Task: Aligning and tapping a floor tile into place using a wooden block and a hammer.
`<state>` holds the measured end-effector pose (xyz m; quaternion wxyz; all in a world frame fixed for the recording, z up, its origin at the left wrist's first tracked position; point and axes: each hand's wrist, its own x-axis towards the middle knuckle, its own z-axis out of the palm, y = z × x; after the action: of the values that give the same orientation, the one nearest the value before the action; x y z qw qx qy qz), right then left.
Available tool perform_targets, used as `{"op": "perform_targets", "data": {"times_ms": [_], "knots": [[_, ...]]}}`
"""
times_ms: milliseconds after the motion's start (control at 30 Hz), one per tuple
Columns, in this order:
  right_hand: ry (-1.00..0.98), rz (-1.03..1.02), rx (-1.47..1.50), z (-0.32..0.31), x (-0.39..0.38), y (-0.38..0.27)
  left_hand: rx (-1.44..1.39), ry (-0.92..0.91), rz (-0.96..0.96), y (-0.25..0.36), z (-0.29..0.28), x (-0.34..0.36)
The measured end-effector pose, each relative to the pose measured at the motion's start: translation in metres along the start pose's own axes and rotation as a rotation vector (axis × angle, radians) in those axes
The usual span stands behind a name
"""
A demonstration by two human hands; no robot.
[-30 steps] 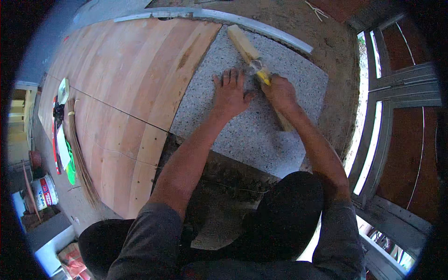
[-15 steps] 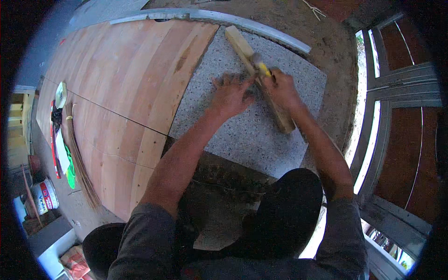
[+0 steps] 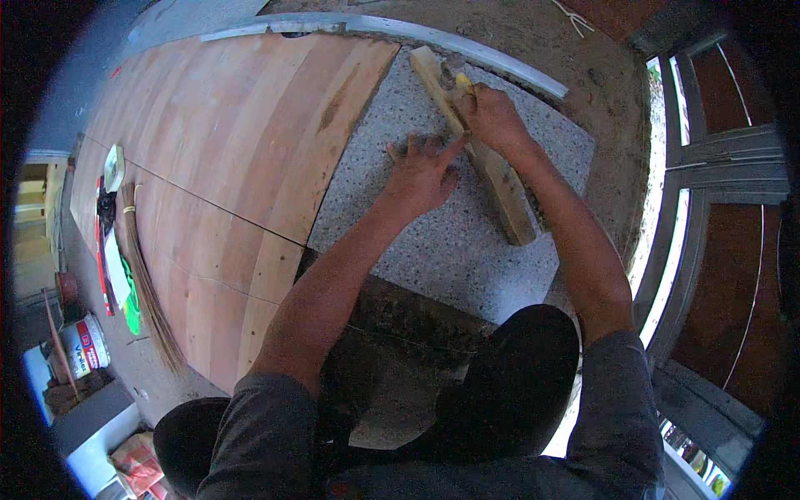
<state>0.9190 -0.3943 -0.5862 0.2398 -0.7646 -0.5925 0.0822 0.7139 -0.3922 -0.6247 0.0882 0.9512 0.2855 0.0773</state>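
My right hand [image 3: 493,118] grips a yellow-handled tool [image 3: 462,80] with a grey head, blurred, beside the upper part of a wooden batten [image 3: 512,200]. The batten lies diagonally across a speckled grey tile [image 3: 358,183]. My left hand [image 3: 421,177] rests on this tile with its fingers apart, one fingertip touching the batten's side near the middle. The tile borders large light wooden boards [image 3: 208,117] on the left, and a dark, rough patch of floor [image 3: 392,308] shows below it.
A straw broom [image 3: 142,267], a red bar [image 3: 105,283], a white-rimmed item [image 3: 114,167] and green material [image 3: 132,308] lie at the left, near a bucket [image 3: 87,346]. A pale metal strip [image 3: 500,58] runs beyond the tile. A dark-framed door or window [image 3: 696,250] stands at the right.
My right hand and the tool have moved up along the batten, away from my body. The batten's lower end sits slightly lower and further right. My left hand has shifted slightly, its finger reaching the batten.
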Motion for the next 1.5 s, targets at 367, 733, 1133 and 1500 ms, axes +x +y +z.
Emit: {"op": "perform_targets", "data": {"times_ms": [367,733,1133,1500], "knots": [[0.079,0.130,-0.010,-0.015,-0.003,-0.018,-0.120,-0.057,-0.007,-0.002,-0.003,0.003],[-0.036,0.166,0.017,-0.014,-0.017,-0.014,-0.029,-0.007,-0.008,-0.002,0.000,0.001],[-0.020,0.177,0.039,-0.028,-0.034,-0.015,-0.068,-0.054,-0.014,-0.003,-0.004,0.003],[-0.122,0.484,0.267,-0.028,-0.073,0.005,-0.230,-0.058,0.061,-0.031,-0.006,0.010]]}}
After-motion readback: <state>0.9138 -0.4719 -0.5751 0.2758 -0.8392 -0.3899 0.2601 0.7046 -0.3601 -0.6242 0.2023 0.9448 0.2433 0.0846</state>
